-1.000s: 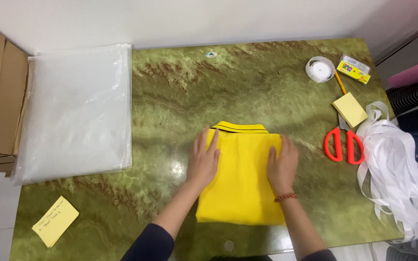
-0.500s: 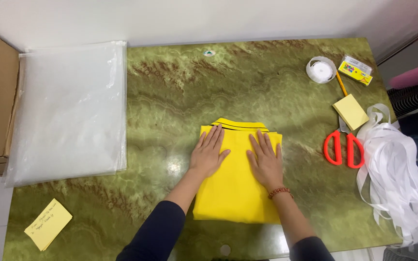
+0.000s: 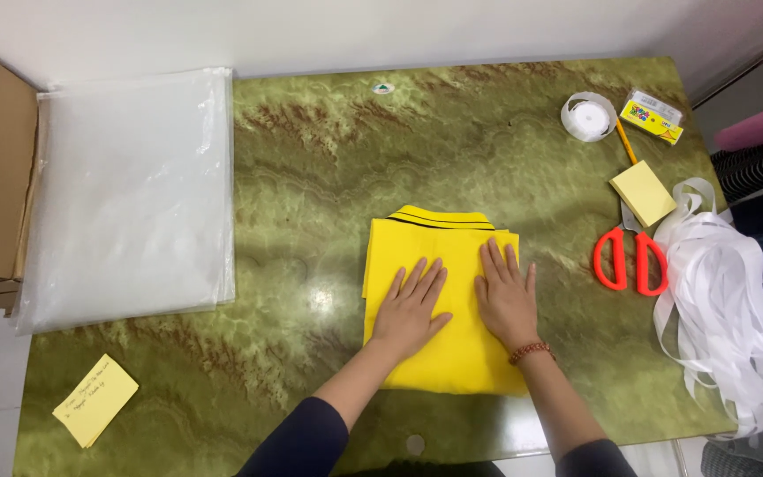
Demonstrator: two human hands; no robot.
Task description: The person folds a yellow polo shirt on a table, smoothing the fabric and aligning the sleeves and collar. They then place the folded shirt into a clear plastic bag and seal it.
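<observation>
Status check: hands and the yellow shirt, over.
Left hand and right hand flat, open, side by side on folded yellow shirt. Shirt on green table, collar away. Scissors off right, clear.

sleeves: dark navy, long, pushed up both forearms
left hand (image 3: 410, 309): bare, no jewellery
right hand (image 3: 505, 296): bare, reddish-brown beaded bracelet (image 3: 530, 352) at wrist

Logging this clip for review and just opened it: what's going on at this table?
A person presses both palms flat on a folded yellow shirt lying on a green marbled table. The left hand and right hand rest side by side, fingers spread, gripping nothing. A stack of clear plastic bags lies to the left, red-handled scissors to the right.
</observation>
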